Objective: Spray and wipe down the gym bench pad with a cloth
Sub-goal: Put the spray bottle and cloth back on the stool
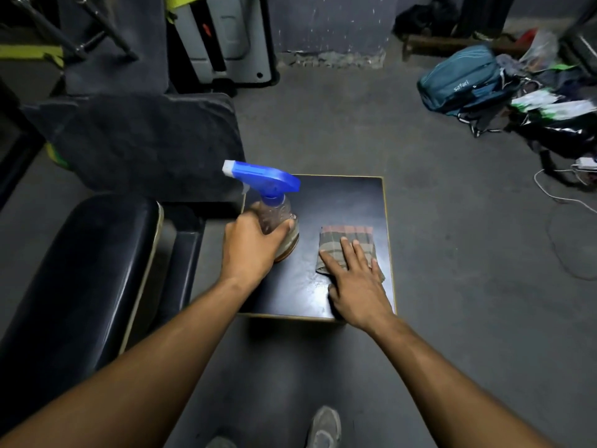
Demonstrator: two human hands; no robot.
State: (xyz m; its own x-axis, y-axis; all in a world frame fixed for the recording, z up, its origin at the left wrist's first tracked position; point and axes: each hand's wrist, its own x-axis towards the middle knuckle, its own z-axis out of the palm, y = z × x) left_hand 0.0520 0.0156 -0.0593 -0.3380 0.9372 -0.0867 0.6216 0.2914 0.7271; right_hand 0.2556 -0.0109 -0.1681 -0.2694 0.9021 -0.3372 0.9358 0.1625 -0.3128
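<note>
On the small black table [352,195], the left hand [248,244] is wrapped around the clear spray bottle [274,218], which looks light and smooth; better to grip its neck. At three o'clock from it, the right hand [355,279] lies flat on the soft folded cloth [349,237]. The bench pad [74,270] waits at nine o'clock.

Two hands: the left hand [250,244] and the right hand [353,282]. One spray bottle [273,205], one folded cloth [350,244], one small black table [349,198]. Two bench pads [80,273]. One teal bag [462,80]. Perhaps two shoes [324,426], the second cropped.
</note>
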